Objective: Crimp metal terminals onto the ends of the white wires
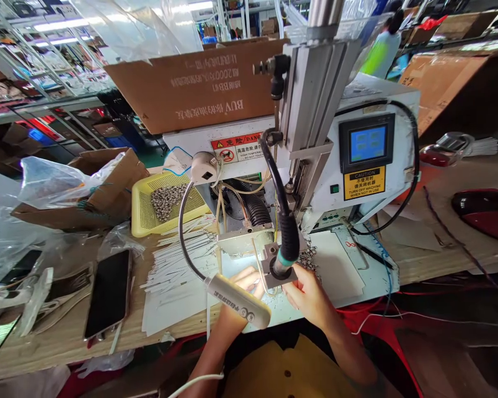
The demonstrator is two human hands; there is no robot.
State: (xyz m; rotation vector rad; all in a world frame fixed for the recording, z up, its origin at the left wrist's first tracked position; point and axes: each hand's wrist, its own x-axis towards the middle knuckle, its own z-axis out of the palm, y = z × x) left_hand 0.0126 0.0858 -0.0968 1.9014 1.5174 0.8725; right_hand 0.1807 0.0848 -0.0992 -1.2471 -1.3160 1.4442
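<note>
Both my hands are at the front of a white bench machine (315, 182), under its metal head block (269, 264) with a thick black hose. My left hand (251, 281) is left of the block, its fingers bent and partly covered by a gooseneck lamp (236, 298). On the other side, my right hand (304, 292) has its fingers curled in under the block's edge. Whatever the fingertips pinch is too small or hidden to make out. A heap of small metal pieces (309, 258) lies just behind my right hand.
White strips (178, 262) are spread left of the machine, near a phone (109, 296). A yellow basket (139, 218) contains many small pieces. An open cardboard box (108, 190) stands farther left. White sheets (340, 265) and a hex key (362, 255) lie right. A hot-surface warning label (237, 150) is on the machine.
</note>
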